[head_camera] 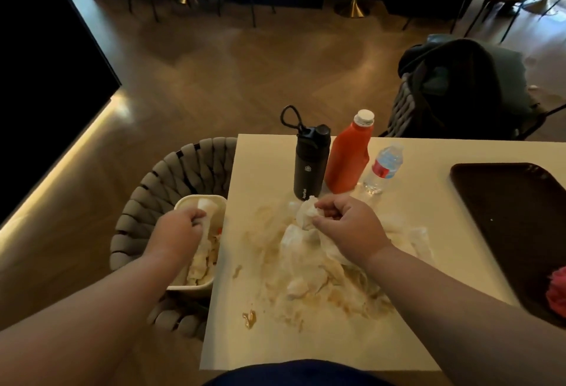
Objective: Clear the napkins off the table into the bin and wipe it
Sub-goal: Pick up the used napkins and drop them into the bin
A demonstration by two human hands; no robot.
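Head view, first voice: the left hand [179, 229] is out over the bin [190, 289], fingers curled tight round a white napkin [204, 205]. The bin sits on a woven chair [171, 177] just beside the table [306, 352], with crumpled paper inside.

Second voice: And the right hand [346, 226] is over the tabletop, fingers clenched on a crumpled wad [306, 214], with more paper trailing under the palm.

First voice: Below that wrist, the stained pile [315, 281] of napkins lies spread on the table amid brown smears. A sauce blob [249, 319] sits apart, nearer the front edge.

Second voice: Just behind the right hand stand a black flask [311, 165], a red bottle [349, 159] and a water bottle [384, 168], upright, side by side. A dark tray [514, 226] lies far right, with something pink [557, 290] at its near edge, too cropped to identify.
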